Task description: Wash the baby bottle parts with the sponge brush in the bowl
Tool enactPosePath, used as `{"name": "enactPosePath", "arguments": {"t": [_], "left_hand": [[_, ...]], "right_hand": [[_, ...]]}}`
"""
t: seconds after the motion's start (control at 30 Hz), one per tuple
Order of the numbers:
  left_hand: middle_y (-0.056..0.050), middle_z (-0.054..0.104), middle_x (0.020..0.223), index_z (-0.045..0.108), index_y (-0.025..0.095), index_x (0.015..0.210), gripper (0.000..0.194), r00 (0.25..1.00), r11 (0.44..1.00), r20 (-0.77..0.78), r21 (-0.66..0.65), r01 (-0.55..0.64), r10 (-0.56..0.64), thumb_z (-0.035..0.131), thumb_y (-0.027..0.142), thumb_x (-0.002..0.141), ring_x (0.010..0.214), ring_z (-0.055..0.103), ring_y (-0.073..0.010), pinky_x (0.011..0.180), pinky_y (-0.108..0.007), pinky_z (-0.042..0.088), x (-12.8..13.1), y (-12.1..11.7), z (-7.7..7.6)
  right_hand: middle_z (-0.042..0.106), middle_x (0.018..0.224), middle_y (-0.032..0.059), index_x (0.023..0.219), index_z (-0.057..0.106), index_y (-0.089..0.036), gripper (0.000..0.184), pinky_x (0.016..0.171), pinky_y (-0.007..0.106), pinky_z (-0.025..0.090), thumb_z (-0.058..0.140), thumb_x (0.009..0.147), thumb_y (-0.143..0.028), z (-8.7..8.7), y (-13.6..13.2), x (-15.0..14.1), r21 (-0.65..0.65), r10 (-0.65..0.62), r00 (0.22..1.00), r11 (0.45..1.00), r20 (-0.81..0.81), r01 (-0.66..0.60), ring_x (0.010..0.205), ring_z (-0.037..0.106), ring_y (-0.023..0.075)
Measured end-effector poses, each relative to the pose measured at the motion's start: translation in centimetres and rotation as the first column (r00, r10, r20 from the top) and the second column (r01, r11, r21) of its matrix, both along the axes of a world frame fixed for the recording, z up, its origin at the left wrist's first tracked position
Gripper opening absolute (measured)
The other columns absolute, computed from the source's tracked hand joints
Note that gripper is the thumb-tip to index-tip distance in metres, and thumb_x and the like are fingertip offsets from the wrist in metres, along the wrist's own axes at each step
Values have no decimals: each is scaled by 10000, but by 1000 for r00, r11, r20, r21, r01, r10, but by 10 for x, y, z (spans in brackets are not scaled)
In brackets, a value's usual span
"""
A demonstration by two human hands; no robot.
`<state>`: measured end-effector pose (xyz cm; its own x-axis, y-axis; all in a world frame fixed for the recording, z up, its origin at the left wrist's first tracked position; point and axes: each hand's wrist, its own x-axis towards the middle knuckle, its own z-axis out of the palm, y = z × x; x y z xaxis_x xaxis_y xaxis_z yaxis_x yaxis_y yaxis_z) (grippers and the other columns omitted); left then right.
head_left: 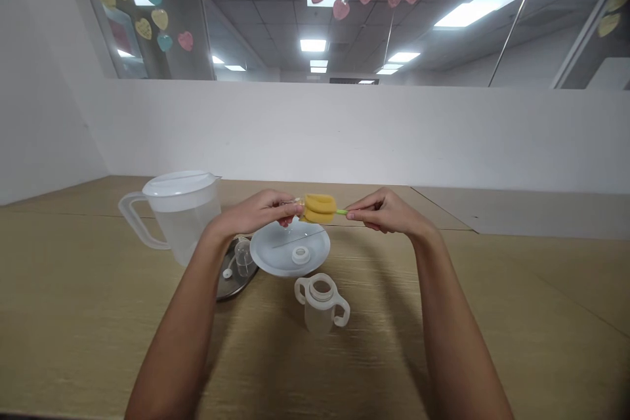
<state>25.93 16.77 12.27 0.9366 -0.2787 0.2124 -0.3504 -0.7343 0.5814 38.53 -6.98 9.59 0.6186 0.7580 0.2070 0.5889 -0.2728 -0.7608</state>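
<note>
My right hand (386,212) is closed on the green handle of a yellow sponge brush (319,208), held level above the table. The sponge head meets my left hand (260,211), which pinches a small clear part that I cannot make out at the sponge's tip. Below the hands lies a white plate (275,254) with a white ring (300,254) on it. In front of the plate stands a two-handled baby bottle (321,305), open at the top.
A clear plastic jug (184,216) with a white lid stands at the left. A metal lid (231,282) with a clear cap (242,256) on it lies beside the plate. The wooden table (79,315) ends at a white partition wall (344,131).
</note>
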Motion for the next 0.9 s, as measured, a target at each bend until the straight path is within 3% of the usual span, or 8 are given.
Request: {"name": "enactPosePath", "arguments": {"t": [0.17, 0.33, 0.53, 0.67, 0.9], "left_hand": [[-7, 529, 673, 580, 145, 729, 441, 978, 972, 118, 141, -187, 171, 438, 551, 824, 624, 467, -132, 542, -231, 325, 12, -3, -9], [-20, 588, 745, 624, 167, 929, 386, 937, 960, 242, 60, -273, 251, 560, 508, 761, 696, 531, -157, 609, -248, 390, 23, 0, -20], [-15, 620, 795, 555, 186, 992, 365, 948, 974, 236, -124, -189, 214, 656, 403, 716, 773, 584, -145, 689, -244, 460, 23, 4, -21], [-21, 630, 798, 591, 172, 945, 283, 948, 980, 259, -121, -156, 183, 619, 382, 758, 764, 585, -138, 709, -247, 467, 24, 4, -20], [-60, 666, 960, 629, 174, 1088, 387, 951, 982, 255, -123, -146, 173, 588, 413, 787, 789, 586, -157, 730, -278, 467, 20, 1, -16]], "right_hand": [[442, 443, -20, 972, 721, -128, 515, 329, 196, 228, 638, 692, -552, -3, -2, 8, -68, -44, 999, 997, 3, 44, 353, 281, 40], [410, 435, -33, 990, 715, -131, 512, 333, 194, 226, 628, 702, -546, -5, -2, 11, -76, -51, 999, 996, -1, 51, 361, 278, 41], [407, 445, -39, 1006, 707, -126, 510, 335, 194, 233, 630, 707, -532, -6, -3, 11, -40, -65, 998, 997, -9, 65, 358, 288, 40], [412, 449, -39, 1000, 709, -132, 504, 334, 192, 232, 633, 706, -535, -6, -4, 11, -39, -64, 998, 997, -22, 64, 355, 291, 39], [427, 449, -34, 1008, 706, -127, 535, 326, 191, 236, 643, 692, -554, -7, -6, 13, -16, -51, 998, 999, -42, 51, 347, 301, 37]]}}
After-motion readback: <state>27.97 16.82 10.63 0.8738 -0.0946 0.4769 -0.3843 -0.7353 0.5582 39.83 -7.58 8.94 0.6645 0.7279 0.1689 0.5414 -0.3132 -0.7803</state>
